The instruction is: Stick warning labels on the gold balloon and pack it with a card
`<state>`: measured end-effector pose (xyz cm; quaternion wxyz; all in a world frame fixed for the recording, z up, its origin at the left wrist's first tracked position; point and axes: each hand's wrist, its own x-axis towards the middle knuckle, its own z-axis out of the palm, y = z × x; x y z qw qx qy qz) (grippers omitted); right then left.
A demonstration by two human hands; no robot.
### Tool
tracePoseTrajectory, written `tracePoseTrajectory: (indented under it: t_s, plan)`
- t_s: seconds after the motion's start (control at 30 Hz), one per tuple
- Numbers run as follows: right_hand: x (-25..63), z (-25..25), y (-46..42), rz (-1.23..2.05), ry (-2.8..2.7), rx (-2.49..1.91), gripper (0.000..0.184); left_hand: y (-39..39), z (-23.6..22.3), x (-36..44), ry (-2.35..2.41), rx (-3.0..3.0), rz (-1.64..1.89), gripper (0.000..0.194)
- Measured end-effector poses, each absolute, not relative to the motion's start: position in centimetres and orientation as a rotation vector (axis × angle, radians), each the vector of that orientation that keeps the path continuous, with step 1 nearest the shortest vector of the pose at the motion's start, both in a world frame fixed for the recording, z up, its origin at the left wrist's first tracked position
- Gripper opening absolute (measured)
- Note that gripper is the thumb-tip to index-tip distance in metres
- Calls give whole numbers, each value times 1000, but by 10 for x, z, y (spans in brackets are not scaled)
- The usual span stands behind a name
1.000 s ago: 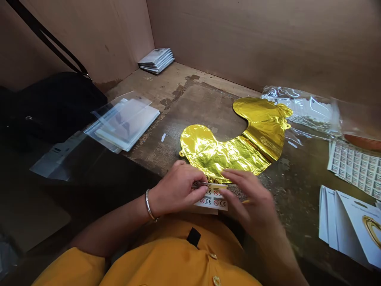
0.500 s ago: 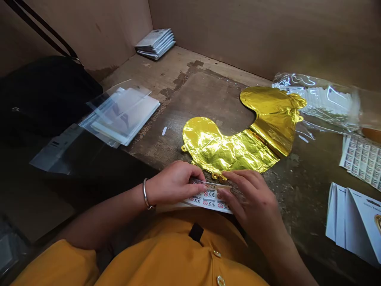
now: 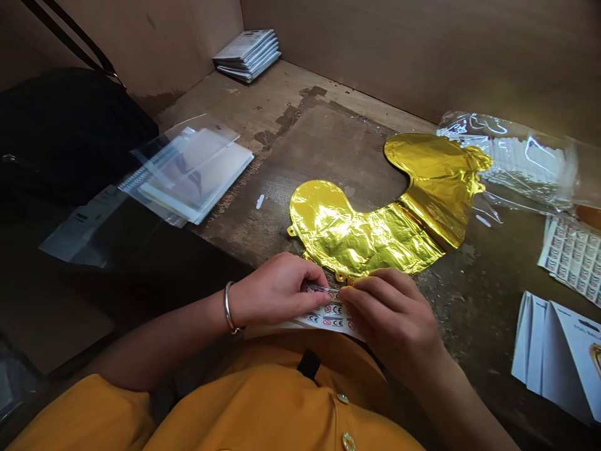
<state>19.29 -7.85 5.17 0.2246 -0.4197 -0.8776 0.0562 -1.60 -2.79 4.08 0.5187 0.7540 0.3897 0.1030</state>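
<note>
Left hand (image 3: 282, 289): thumb and fingers brought together at the upper edge of the sticker sheet (image 3: 328, 321), pinching that edge and a thin shiny piece (image 3: 325, 289) lying along it; a silver bracelet (image 3: 228, 308) encircles the wrist. Right hand (image 3: 399, 313): fingers curled and pressed together, tips meeting the thumb at the right end of the thin shiny piece; whether anything is gripped there is too small to tell.

The sticker sheet — white, printed with rows of CE marks and red symbols — is located below the hands, just in front of the orange garment (image 3: 263, 407); its right end is partly hidden by the right hand. The gold foil balloon (image 3: 370, 241) lies flat and curved on the table (image 3: 328, 144), directly beyond the hands; its near edge carries small tabs.

Left side: a stack of clear sleeves (image 3: 197, 175), beside a black bag (image 3: 75, 138); far corner: stacked packets (image 3: 246, 55). Right side: a transparent bag of white sticks (image 3: 526, 160); printed sheets (image 3: 573, 257); white folded cards (image 3: 558, 357), nearest the person.
</note>
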Motion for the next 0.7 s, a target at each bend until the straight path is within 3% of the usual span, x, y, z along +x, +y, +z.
tracePoseTrajectory:
  t_s: [0.17, 0.3, 0.5, 0.7]
  plan:
    - [193, 51, -81, 131, -2485, -998, 15, -25, 39, -15, 966, 1655, 206, 19]
    - [191, 53, -77, 330, -2368, -1203, 6, -24, 37, -17, 947, 1635, 169, 21]
    - [188, 55, -72, 446, -2309, -1305, 8, -28, 42, -20, 930, 1841, 270, 17]
    - [184, 53, -74, 277, -2336, -1205, 10, -28, 43, -20, 930, 1828, 304, 14]
